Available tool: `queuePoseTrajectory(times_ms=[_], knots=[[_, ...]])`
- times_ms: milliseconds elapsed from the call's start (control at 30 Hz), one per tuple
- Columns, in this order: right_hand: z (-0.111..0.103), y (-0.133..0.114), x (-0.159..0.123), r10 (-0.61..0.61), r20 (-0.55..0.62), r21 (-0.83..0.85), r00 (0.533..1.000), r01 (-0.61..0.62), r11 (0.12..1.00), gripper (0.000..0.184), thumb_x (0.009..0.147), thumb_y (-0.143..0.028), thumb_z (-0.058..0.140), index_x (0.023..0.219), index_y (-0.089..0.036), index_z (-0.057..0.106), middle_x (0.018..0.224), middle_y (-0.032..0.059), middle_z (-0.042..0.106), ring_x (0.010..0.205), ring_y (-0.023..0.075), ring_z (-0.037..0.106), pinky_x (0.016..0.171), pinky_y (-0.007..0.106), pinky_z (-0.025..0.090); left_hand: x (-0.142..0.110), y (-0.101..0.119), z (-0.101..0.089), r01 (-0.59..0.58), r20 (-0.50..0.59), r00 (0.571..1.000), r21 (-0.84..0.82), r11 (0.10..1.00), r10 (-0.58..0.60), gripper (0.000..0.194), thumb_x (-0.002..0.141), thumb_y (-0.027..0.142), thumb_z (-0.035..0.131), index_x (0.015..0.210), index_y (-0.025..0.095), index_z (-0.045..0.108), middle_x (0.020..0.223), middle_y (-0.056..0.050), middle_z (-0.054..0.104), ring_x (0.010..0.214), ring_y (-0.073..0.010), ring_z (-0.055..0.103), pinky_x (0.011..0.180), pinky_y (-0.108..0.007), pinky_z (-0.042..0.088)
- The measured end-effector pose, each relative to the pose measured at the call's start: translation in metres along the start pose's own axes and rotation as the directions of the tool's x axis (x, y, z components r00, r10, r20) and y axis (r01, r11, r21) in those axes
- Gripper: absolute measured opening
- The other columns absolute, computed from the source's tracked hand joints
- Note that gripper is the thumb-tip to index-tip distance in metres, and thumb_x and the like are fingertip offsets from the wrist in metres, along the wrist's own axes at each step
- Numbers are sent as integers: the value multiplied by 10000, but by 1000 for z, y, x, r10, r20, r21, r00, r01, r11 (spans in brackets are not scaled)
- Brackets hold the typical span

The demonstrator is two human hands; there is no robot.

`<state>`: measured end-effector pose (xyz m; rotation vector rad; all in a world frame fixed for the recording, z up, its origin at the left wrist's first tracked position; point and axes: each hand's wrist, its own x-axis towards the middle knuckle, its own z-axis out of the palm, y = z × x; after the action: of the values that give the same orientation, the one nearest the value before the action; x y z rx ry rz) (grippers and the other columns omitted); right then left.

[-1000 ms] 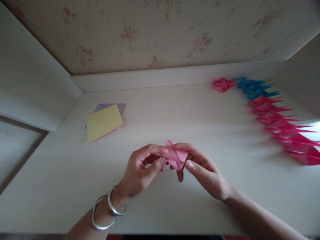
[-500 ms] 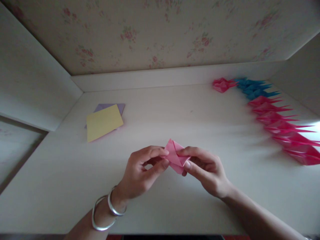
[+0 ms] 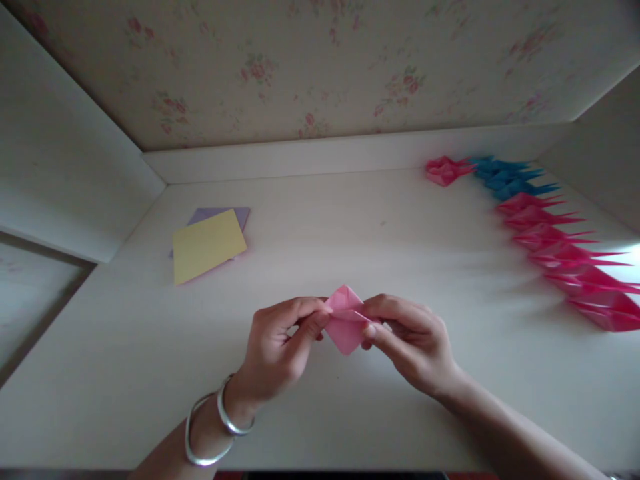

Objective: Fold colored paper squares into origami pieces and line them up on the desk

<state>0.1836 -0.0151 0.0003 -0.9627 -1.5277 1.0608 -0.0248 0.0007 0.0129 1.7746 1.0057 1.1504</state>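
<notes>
From where I watch through the head camera, I see the folded pink paper held between two bare hands, nearer to the front edge of the white tabletop than to its back edge, and about in the middle from left to right. The left hand is clamped on the left corner of this paper, with the thumb and the forefinger closed together on it. The right hand is clamped in the same manner on the right corner, its thumb in front. Between them the paper has the form of a small diamond, with a fold across its middle; whether it touches the tabletop, I cannot tell. On the left wrist I see two silver bangles. Toward the back left corner of the tabletop lies a yellow sheet, partly covering a purple sheet. Along the right edge stands a row of pink folded pieces, their thin points directed to that edge. Behind this row, near the back right corner, are blue folded pieces, and just beside them, close to the back edge, is a single pink piece.
</notes>
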Motion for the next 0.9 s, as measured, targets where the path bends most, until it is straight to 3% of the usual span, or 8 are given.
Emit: queuePoseTrajectory(times_ms=[100,333,500,600,767,900], knots=[[3,1,0,-62,-5,-54,998,62,997,98,896,-158,646,919,-220,719,801,43,707,679,160,667,561,270,532,-1,0,1,-17,-1,1000,39,999,17,124,923,147,594,959,204,698,799,-6,730,607,-93,649,577,-196,524],[8,1,-2,-26,-117,-116,993,13,993,71,908,-183,628,916,-215,691,755,23,709,562,136,657,499,252,522,-3,-2,6,-49,-35,998,117,992,53,127,906,145,616,982,203,700,826,-17,751,601,-110,677,556,-208,532],[7,-2,0,-86,-153,-263,985,43,964,57,879,-198,665,835,-217,696,709,23,729,554,141,636,522,260,515,-2,0,5,-57,-18,998,163,985,61,135,915,165,603,969,199,722,689,-2,729,560,-124,668,530,-219,522],[9,0,-3,-30,-191,-228,981,-14,974,40,877,-216,669,849,-226,696,722,23,723,574,148,635,537,266,516,-4,1,5,-48,-7,999,158,986,50,159,905,143,614,996,208,727,756,-7,749,597,-117,675,563,-208,528],[15,7,-6,118,-244,-29,963,-129,991,93,889,-247,667,980,-232,651,799,33,723,662,155,676,574,255,544,-5,-3,9,-38,5,999,127,991,38,368,915,103,591,1249,243,656,873,-24,763,636,-111,676,609,-212,546],[15,8,-5,193,-206,-52,959,-207,977,147,893,-288,666,1027,-230,655,840,49,750,693,167,697,590,258,561,-3,-5,10,-45,43,998,90,995,41,394,934,83,536,1282,239,635,911,-39,747,672,-116,656,637,-238,560]])
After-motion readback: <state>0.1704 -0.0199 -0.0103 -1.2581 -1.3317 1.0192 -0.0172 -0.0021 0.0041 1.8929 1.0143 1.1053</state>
